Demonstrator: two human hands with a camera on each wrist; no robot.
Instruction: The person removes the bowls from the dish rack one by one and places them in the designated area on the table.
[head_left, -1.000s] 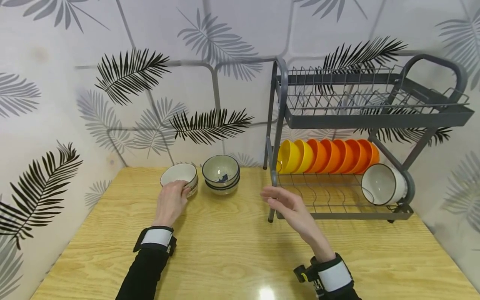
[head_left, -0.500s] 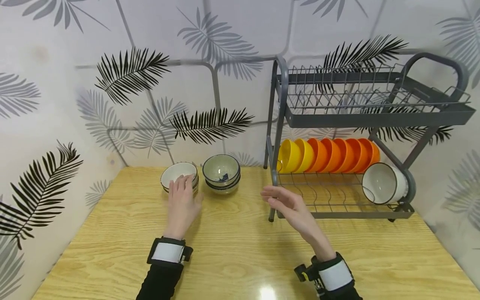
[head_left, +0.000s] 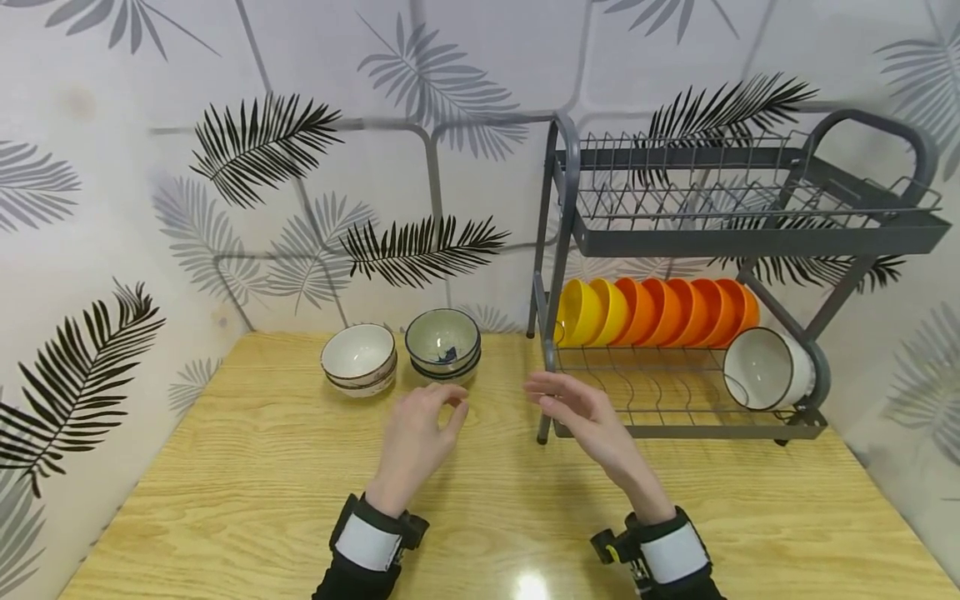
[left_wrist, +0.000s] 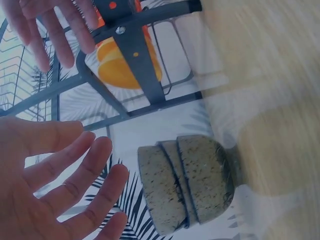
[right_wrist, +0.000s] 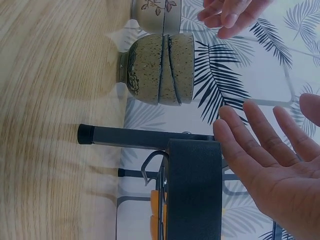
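My left hand [head_left: 418, 442] is in the air just in front of a stack of grey-green speckled bowls [head_left: 431, 361], holding nothing. In the left wrist view its fingers [left_wrist: 100, 155] are relaxed and apart, with a gap between them and the stack [left_wrist: 202, 175]. To the left stands a stack of white bowls [head_left: 358, 354] with dark rims and a flower pattern. My right hand [head_left: 588, 421] hovers by the left front corner of the grey dish rack [head_left: 690, 432]. Its loosely bent fingers [right_wrist: 265, 135] hold nothing, as the right wrist view shows.
A row of yellow bowls [head_left: 579, 315] and orange bowls [head_left: 686, 312] stands on the rack's lower tier. At that tier's right end, a white dark-rimmed cup [head_left: 759, 371] lies tipped. The upper wire tier [head_left: 690, 200] overhangs them. A leaf-patterned wall [head_left: 300, 50] closes the wooden table [head_left: 262, 500] behind.
My left hand has left the white bowl stack, where its fingers were at the rim, and moved right to in front of the speckled stack. The right hand stays nearly still.
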